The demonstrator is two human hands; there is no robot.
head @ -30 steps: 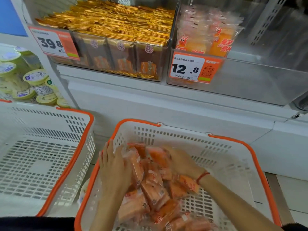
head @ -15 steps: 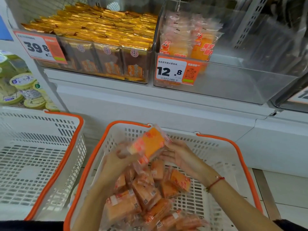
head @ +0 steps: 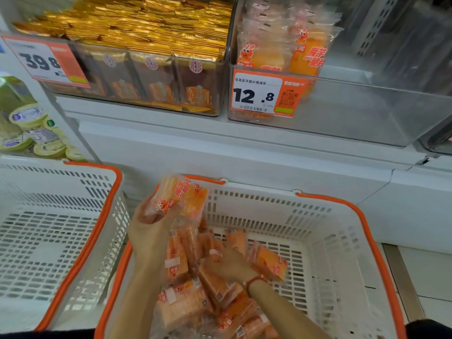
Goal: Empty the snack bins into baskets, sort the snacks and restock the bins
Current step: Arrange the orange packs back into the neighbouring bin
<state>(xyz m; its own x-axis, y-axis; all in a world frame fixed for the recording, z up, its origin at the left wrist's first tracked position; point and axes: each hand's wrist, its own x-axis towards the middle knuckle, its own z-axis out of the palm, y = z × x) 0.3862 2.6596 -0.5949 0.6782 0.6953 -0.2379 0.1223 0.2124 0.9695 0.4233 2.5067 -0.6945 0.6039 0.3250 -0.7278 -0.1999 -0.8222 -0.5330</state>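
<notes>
Left hand (head: 149, 231): fingers curled round a small bunch of orange snack packets (head: 182, 198), raised above the near-left corner of the basket, printed fronts turned upward; judged a gathered handful on its way up to the bin.

Right hand (head: 232, 263): down in the packet pile (head: 195, 289), blurred; whether its fingers pinch a packet or lie spread over the heap cannot be told. One packet (head: 270, 264) lies just beside the wrist, which bears a red cord. Judged to be collecting more.

Orange-rimmed white basket (head: 342, 241): holds the loose pile toward its near-left side; far-right floor bare lattice.

Second basket (head: 49, 228): to the left, just beside the first, nothing visible in it.

Clear bin (head: 367, 113): on the shelf above, tagged 12.8 (head: 256, 94); a few matching packets (head: 281, 42) stand upright at its left end, the remainder unfilled. Upright, face-forward stacking presumably shows the print to shoppers.

Neighbouring bin (head: 146, 77): tagged 39.8, packed full with gold-wrapped packs.

Far left: pale green tubs (head: 29, 133) behind a panel.

Restocking appears under way, most packets yet to go up.
</notes>
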